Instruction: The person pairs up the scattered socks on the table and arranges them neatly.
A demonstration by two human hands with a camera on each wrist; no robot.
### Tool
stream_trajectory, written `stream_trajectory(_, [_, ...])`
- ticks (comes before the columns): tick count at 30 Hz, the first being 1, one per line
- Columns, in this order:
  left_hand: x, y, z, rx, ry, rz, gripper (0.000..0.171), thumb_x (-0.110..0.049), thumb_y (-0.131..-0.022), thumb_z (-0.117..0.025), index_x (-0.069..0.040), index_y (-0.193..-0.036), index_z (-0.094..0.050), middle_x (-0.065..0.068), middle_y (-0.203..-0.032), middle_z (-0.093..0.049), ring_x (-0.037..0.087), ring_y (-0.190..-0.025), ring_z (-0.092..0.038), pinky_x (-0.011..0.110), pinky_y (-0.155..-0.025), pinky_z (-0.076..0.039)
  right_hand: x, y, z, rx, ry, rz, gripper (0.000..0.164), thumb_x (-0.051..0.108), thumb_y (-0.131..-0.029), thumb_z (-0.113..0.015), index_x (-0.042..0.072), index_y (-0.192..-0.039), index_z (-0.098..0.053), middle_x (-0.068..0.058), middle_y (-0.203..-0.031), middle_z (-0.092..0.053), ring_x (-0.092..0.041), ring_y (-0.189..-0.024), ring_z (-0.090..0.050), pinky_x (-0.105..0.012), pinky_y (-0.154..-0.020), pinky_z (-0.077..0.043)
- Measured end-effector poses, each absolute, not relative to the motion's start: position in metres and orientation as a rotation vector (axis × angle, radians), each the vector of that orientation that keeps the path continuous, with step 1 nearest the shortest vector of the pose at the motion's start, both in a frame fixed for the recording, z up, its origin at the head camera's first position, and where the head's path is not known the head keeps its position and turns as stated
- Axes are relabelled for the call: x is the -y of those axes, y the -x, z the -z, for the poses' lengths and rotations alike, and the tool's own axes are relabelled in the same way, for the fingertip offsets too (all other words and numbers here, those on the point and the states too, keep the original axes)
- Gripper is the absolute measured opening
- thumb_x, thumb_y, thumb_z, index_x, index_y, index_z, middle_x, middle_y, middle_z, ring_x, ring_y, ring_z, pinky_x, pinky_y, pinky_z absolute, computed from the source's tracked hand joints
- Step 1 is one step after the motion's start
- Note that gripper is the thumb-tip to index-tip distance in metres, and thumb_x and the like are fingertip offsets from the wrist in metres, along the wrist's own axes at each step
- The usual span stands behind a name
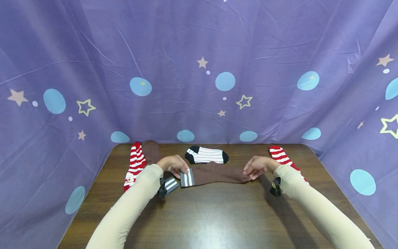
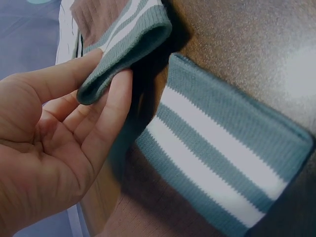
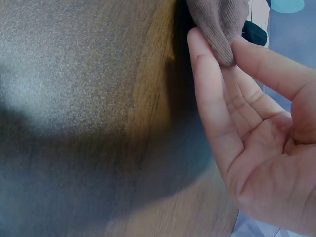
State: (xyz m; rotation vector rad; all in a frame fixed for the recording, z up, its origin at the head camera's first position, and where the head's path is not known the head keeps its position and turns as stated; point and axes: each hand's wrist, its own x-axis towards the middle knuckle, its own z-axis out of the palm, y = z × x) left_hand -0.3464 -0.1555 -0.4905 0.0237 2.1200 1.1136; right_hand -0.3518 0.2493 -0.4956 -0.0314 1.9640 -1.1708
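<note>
A long brown sock (image 1: pixel 214 173) with a grey, white-striped cuff stretches sideways between the two hands. My left hand (image 1: pixel 174 164) pinches the edge of its cuff (image 2: pixel 131 49), thumb on one side and fingers on the other. At the far end my right hand (image 1: pixel 257 167) pinches the toe (image 3: pixel 224 34) between thumb and fingers. A second brown sock (image 1: pixel 151 152) lies on the left, partly hidden under the left hand and sleeve; its striped cuff (image 2: pixel 222 148) shows large in the left wrist view.
A white sock with black toe and heel (image 1: pixel 207 155) lies behind the held sock. One red-and-white striped sock (image 1: pixel 135 162) is at the left, another (image 1: pixel 283 155) at the right, partly behind the right forearm. The wooden table (image 1: pixel 211 214) meets a purple curtain (image 1: pixel 199 114) at the back.
</note>
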Motion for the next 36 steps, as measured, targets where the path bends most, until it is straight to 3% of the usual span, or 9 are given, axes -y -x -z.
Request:
stream_trajectory(7, [0.155, 0.346, 0.488, -2.16, -0.006, -1.082, 0.017, 0.001, -0.089, -0.072, 0.005, -0.105, -0.073, 0.003, -0.074, -0.066, 0.014, -0.067, -0.063, 0.028, -0.067, -0.062, -0.246, 0.35, 0.496, -1.98, 0.04, 1.137, 0.004, -0.002, -0.092, -0.068, -0.003, -0.094, -0.07, -0.001, -0.067, -0.069, -0.008, -0.059, -0.065, -0.024, -0.062, -0.06])
stream_trajectory(15, [0.153, 0.346, 0.488, -2.209, 0.021, -1.111, 0.015, -0.002, -0.09, -0.072, 0.005, -0.103, -0.073, 0.002, -0.075, -0.067, 0.014, -0.07, -0.063, 0.031, -0.071, -0.063, -0.242, 0.35, 0.498, -1.993, 0.043, 1.179, 0.005, 0.003, -0.092, -0.069, 0.006, -0.088, -0.072, 0.003, -0.064, -0.063, -0.005, -0.057, -0.059, -0.023, -0.062, -0.06])
stream_trajectory(26, [0.151, 0.346, 0.492, -2.274, 0.103, -1.267, 0.02, 0.001, -0.089, -0.07, 0.01, -0.106, -0.072, 0.002, -0.073, -0.065, 0.013, -0.068, -0.063, 0.033, -0.067, -0.063, -0.239, 0.352, 0.502, -2.091, -0.01, 1.296, 0.007, 0.0, -0.093, -0.067, -0.001, -0.096, -0.073, 0.004, -0.076, -0.07, -0.007, -0.064, -0.061, -0.024, -0.064, -0.06])
stream_trajectory(36, [0.148, 0.345, 0.493, -2.336, 0.19, -1.353, 0.019, 0.002, -0.088, -0.07, 0.011, -0.105, -0.071, 0.003, -0.077, -0.063, 0.014, -0.071, -0.061, 0.037, -0.073, -0.064, -0.235, 0.355, 0.504, -2.132, -0.11, 1.402, 0.008, 0.001, -0.094, -0.067, -0.004, -0.099, -0.071, 0.003, -0.073, -0.068, -0.008, -0.062, -0.06, -0.025, -0.063, -0.06])
